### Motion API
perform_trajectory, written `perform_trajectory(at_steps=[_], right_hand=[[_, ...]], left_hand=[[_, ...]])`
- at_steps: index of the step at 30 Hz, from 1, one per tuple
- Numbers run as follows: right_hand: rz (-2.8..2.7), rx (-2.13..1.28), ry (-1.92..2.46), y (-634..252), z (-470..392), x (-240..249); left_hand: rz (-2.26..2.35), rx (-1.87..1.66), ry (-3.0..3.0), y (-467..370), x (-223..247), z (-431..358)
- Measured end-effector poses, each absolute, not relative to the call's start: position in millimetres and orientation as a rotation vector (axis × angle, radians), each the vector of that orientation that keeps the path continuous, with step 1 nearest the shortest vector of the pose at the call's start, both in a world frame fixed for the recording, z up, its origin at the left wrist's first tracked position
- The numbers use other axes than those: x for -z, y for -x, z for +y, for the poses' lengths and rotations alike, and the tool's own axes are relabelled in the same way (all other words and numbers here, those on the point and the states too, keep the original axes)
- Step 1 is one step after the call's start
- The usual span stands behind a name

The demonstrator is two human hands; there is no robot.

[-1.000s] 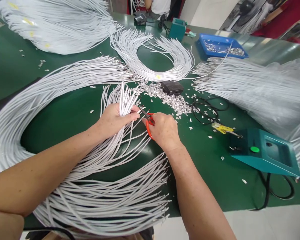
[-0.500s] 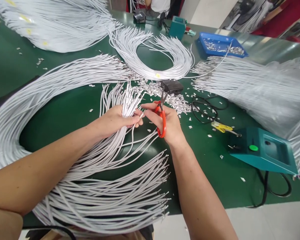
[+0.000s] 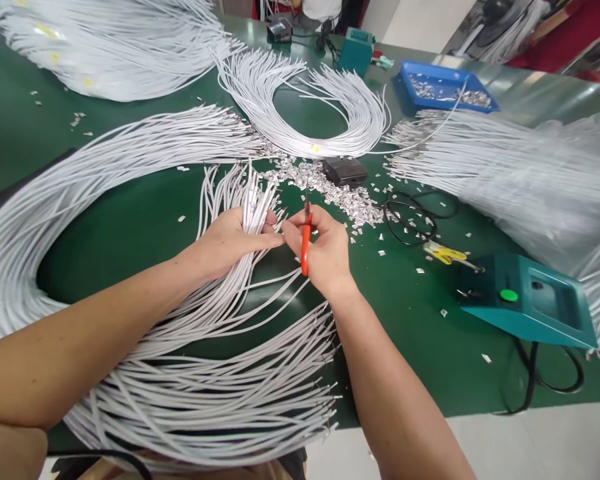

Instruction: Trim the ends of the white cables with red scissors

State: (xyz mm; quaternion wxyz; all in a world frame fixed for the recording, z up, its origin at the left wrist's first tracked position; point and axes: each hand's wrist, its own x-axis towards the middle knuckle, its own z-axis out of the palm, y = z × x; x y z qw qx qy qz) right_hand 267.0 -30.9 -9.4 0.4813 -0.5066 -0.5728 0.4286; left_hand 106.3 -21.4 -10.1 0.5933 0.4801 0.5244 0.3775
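My left hand [image 3: 235, 239] is closed around a bunch of white cables [image 3: 256, 212], whose ends stick up above the thumb. Close to its thumb tip, my right hand [image 3: 324, 250] holds red-handled scissors [image 3: 305, 247], the dark blades pointing away from me. Thumb and fingertips of that hand are drawn together near the cables; whether they also pinch a cable end is hidden. Below, more white cables [image 3: 220, 400] lie with their ends toward the right. Small silvery scraps [image 3: 350, 200] are piled just beyond my hands, beside a black block [image 3: 345, 171].
A teal machine [image 3: 527, 300] with a green button stands at right, yellow-handled pliers [image 3: 445, 253] beside it. A blue tray [image 3: 445, 87] holds small metal parts. Cable bundles [image 3: 325, 137] lie at the back, left and right. Other people are partly visible behind the table.
My right hand has turned, so the scissors now show edge-on and sit slightly further left. The left thumb has straightened toward the right hand, and the cable end between the hands no longer shows.
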Motion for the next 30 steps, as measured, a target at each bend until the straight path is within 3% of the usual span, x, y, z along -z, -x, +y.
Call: perform_trajectory(at_steps=[7, 15, 24, 30], right_hand=[[-1.051, -1.133, 1.269, -269.3, -26.5, 10.1], [-1.147, -1.324, 1.248, -267.6, -28.9, 8.9], [-1.24, -0.733, 1.472, -278.2, -23.8, 14.6], [-1.317, -1.178, 1.413, -270.0, -27.9, 9.9]], left_hand=[[1.338, -0.902, -1.157, -107.9, 7.6, -22.9], [1.255, -0.846, -1.246, -103.1, 10.0, -20.3], [1.167, -0.69, -1.089, -94.0, 4.2, -15.5], [1.138, -0.719, -1.15, -95.4, 4.3, -15.8]])
